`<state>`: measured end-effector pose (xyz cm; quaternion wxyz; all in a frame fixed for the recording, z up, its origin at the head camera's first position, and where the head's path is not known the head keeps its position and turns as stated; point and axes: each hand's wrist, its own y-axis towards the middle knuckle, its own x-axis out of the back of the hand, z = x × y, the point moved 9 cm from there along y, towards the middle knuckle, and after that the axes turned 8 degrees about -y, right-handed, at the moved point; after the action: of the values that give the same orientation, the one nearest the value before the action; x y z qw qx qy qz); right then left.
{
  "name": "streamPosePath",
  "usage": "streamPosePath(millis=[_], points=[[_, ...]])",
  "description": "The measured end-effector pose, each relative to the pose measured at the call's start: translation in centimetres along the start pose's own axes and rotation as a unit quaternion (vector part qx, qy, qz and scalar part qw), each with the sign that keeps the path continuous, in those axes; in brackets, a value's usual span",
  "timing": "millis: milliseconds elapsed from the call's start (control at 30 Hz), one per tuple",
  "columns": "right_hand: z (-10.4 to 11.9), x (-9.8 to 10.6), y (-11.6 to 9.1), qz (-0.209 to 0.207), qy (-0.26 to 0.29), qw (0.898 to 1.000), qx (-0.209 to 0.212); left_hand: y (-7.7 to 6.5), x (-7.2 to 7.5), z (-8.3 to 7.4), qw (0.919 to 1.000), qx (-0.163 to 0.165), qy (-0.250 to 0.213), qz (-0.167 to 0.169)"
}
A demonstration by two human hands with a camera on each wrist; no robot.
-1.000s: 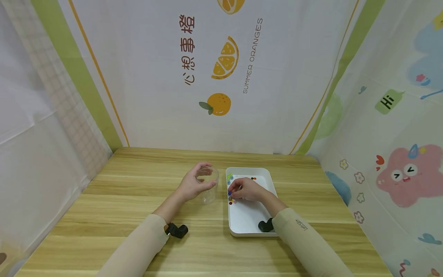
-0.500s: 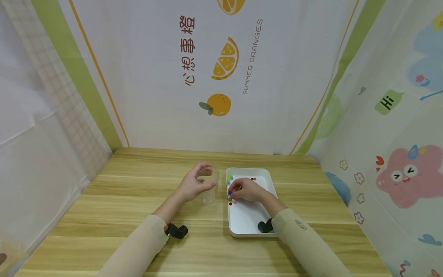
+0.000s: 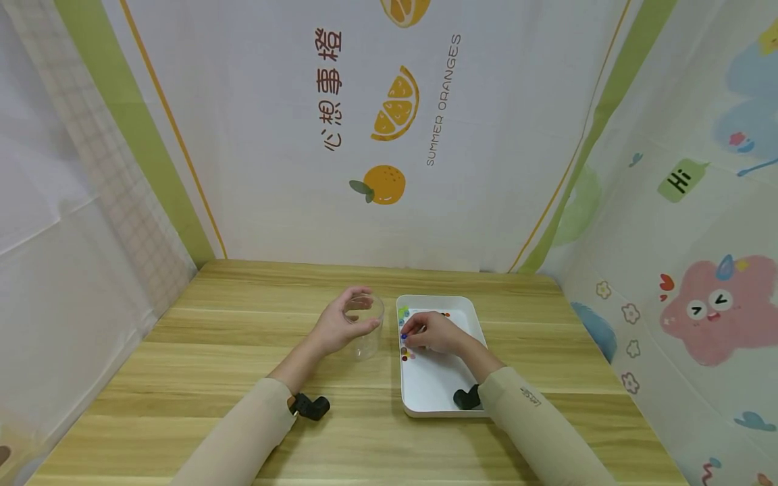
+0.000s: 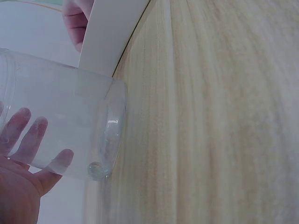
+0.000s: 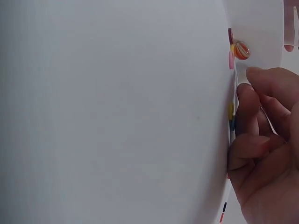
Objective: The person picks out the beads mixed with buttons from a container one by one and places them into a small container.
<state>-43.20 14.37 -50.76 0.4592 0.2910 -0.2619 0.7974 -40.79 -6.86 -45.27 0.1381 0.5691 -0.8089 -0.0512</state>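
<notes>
My left hand (image 3: pixel 342 324) grips a clear plastic cup (image 3: pixel 367 344) standing on the table, fingers round its upper part. Low in the cup, a small glassy marble (image 4: pixel 96 170) shows in the left wrist view. Inside the white tray (image 3: pixel 434 391), my right hand (image 3: pixel 434 332) is at the left wall with fingers curled and thumb and forefinger tips close together. A small blue piece (image 3: pixel 404 335) shows at those fingertips; whether they pinch it is unclear. An orange-swirled marble (image 5: pixel 242 50) lies just beyond them, beside a flat pink piece (image 5: pixel 231 60).
Green pieces (image 3: pixel 403 310) lie in the tray's far left corner, and red and orange ones (image 3: pixel 446 314) along its far side. The wooden table (image 3: pixel 243 317) meets a white printed cloth (image 3: pixel 273 223) behind. Both wrists carry black cameras (image 3: pixel 313 406).
Near the right fingertips the blue piece has shifted slightly away from me, and a round piece on the nearer side shows more clearly. The left hand and cup stay put.
</notes>
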Motion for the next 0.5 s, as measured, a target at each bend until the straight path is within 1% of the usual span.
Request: streamPosePath(millis=[200, 367, 500], points=[[-0.1, 0.4, 0.0, -0.013, 0.021, 1.000, -0.016, 0.0, 0.0, 0.0, 1.0000, -0.003, 0.005, 0.002], [0.0, 1.0, 0.0, -0.027, 0.027, 0.999, -0.012, 0.1, 0.0, 0.0, 1.0000, 0.002, 0.007, 0.001], [-0.1, 1.3, -0.1, -0.032, 0.038, 0.999, -0.018, 0.0, 0.0, 0.1, 1.0000, 0.005, 0.003, 0.002]])
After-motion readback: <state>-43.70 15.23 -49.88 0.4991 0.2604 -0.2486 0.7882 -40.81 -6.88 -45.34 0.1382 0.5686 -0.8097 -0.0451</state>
